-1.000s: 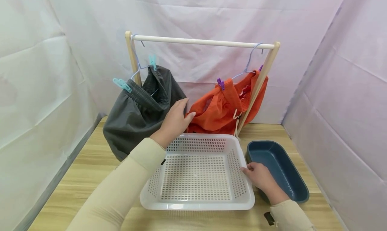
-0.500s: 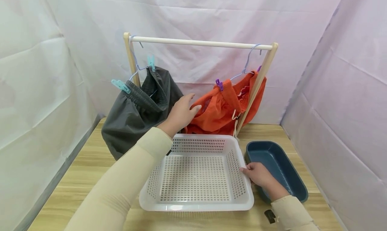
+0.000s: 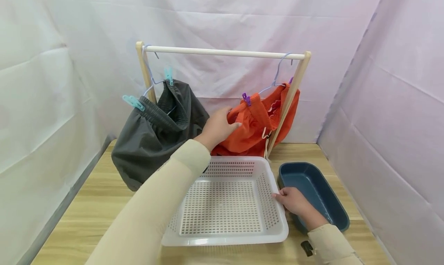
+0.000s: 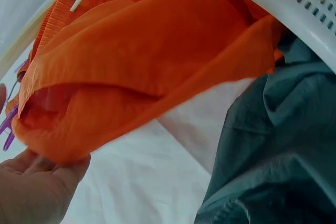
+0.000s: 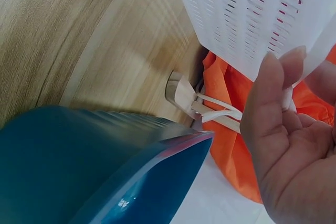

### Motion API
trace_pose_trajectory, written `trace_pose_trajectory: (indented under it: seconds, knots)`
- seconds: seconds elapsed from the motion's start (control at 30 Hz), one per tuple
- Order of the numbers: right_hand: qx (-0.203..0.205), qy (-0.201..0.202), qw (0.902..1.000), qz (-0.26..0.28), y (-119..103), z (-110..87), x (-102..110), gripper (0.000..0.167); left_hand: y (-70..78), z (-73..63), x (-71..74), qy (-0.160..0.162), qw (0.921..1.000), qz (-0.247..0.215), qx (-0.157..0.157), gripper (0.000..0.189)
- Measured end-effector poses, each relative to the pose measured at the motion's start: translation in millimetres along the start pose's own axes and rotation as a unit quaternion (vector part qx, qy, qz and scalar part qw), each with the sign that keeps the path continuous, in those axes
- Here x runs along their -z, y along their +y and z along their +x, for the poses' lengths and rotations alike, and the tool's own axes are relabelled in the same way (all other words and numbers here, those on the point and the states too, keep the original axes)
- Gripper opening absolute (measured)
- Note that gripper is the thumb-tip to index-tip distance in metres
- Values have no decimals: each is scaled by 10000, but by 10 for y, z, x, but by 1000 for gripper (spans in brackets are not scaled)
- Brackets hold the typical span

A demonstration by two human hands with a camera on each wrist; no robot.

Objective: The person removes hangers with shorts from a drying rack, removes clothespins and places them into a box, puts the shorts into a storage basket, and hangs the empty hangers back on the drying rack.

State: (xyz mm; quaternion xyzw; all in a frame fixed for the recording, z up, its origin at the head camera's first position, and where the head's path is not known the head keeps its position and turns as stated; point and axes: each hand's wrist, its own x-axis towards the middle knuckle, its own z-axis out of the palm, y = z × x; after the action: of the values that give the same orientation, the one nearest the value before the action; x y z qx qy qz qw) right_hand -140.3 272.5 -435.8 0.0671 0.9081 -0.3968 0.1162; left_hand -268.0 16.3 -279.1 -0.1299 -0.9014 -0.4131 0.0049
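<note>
Fingers of the left hand spread from its thumb beside crumpled, bright-orange drawstring shorts hung under the rail; the right hand pinches a perforated white basket.

Left arm: one, long cream sleeve, stretched diagonally forward. Left hand: one, bare, raised, thumb spread from fingers. Right forearm: one, cream-cuffed, angled inward. Right hand: one, bare, low, pinching.

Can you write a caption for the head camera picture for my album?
Left hand at the orange garment, right hand gripping the white basket beside a dark blue tub.
</note>
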Motion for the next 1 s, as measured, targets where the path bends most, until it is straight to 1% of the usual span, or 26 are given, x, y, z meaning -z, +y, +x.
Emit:
trace_pose_trajectory:
  seconds: [0.13,0.3,0.4,0.5,0.57,0.8,1.0]
  knots:
    - [47,-7,10000,8,-3,10,-9,22,23,44,-54,79,9999,46,104,48]
    - [58,12,9999,-84,0,16,-16,23,69,82,-92,339,9988,352,55,32]
    - [8,24,9999,-120,5,14,-14,22,90,91,-103,425,9983,371,113,25]
    - [-42,29,9999,-138,10,12,-11,21,97,104,-116,449,9982,322,221,23]
    - [-21,35,9999,-139,5,7,-7,22,96,114,-124,492,9979,347,237,22]
    - [72,102,9997,-194,-31,-21,-12,21,74,125,-139,729,9963,450,70,19]
    - [202,123,9993,-282,-30,-14,-20,22,17,122,-147,932,9950,363,-47,15]
